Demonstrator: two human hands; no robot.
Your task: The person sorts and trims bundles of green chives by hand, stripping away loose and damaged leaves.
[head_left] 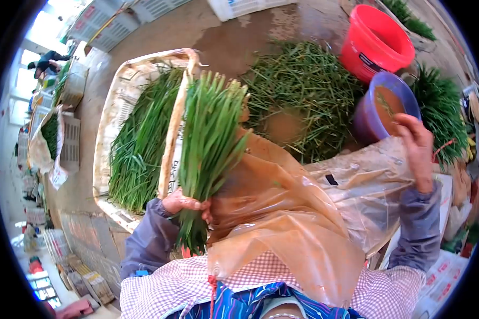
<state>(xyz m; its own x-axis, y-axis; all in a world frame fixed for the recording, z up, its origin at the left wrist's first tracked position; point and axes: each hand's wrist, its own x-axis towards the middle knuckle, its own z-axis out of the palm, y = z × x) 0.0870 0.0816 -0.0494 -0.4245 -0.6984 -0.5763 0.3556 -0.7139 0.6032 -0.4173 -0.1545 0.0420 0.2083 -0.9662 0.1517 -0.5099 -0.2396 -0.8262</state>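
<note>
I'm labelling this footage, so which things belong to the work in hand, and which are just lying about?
Probably in the work:
- bunch, in the left hand
- greens crate
- loose greens
- purple bucket, by the right hand

Apparently lying about:
- red bucket
- white crate, top edge

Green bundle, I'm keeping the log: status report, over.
Left hand closed around green bundle. Right hand loosely open near purple bucket, nothing visible in it. Plastic apron spread between hands; no obvious obstruction.
</note>
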